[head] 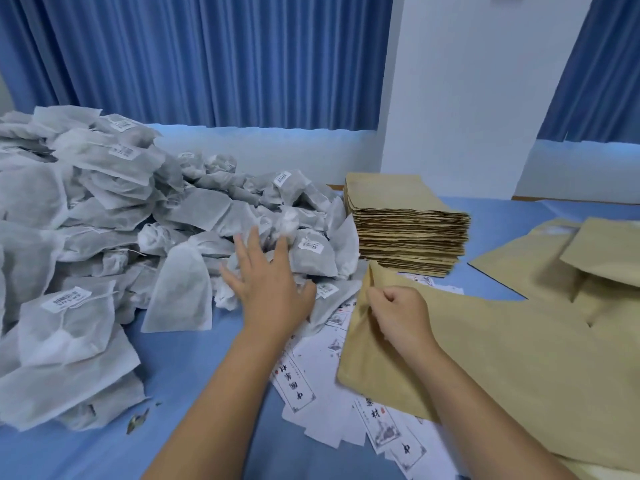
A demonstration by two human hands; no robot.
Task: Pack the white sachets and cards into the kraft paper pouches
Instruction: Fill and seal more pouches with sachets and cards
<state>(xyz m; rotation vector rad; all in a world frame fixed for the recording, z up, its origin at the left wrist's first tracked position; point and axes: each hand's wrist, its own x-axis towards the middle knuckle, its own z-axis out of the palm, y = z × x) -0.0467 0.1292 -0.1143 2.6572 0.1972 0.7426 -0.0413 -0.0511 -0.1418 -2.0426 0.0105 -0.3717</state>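
- The cards lie scattered nearest me, some tucked under the pouch; if I drag the pouch, they could slide off with it.
- My right hand is curled, pinching the pouch's left edge. I judge the mouth may flop closed if that pinch slips.
- My left hand is spread wide, holding nothing, reaching onto the near edge of the sachets heaped on the left.
- The sachets overlap and trail strings, so I might lift two at once or tumble the heap.
- Far right, the stack of empty pouches stands just beside the heap; a careless sweep could topple it.
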